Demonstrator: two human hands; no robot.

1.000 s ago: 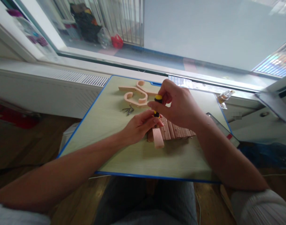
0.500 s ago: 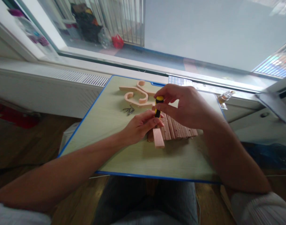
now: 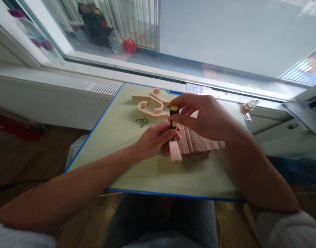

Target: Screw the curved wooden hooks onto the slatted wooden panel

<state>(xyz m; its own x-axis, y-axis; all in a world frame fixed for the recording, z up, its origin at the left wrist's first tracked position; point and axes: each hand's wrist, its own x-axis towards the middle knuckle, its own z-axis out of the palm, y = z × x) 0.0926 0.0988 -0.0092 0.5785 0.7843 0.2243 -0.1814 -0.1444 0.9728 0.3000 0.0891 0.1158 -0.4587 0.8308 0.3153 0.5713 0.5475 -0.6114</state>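
Note:
My right hand pinches the yellow and black handle of a screwdriver, which stands upright over a wooden bar. That bar lies across a row of wooden slats with small holes. My left hand is closed with its fingertips at the screwdriver's lower end, against the bar. What those fingertips grip is hidden.
Curved wooden pieces lie at the far side of the pale blue-edged table, with a small pile of dark screws beside them. A phone lies at the right edge. Beyond are a windowsill and radiator.
My right hand has turned on the screwdriver handle, its wrist dropping and fingers shifting round the top. The left hand and the wooden parts have stayed in place.

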